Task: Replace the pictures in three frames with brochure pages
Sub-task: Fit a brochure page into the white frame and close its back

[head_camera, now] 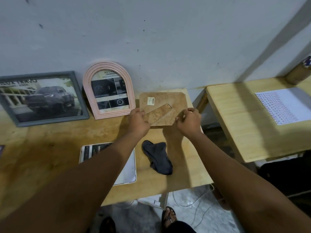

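Observation:
A third frame [162, 102] lies face down on the wooden table [50, 148], its brown backing board with a white sticker and a fold-out stand facing up. My left hand [138, 121] grips its near left edge by the stand. My right hand [188, 122] holds its near right corner. A grey rectangular frame [42, 98] with a car brochure page leans on the wall at the left. Beside it leans a pink arched frame [109, 91], also holding a brochure page. A brochure [124, 167] lies near the front, partly under my left forearm.
A dark grey cloth [158, 158] lies on the table in front of the face-down frame. A second light wooden table [252, 118] at the right carries a printed sheet [284, 105]. Cables run over the floor [193, 199] below, near my feet.

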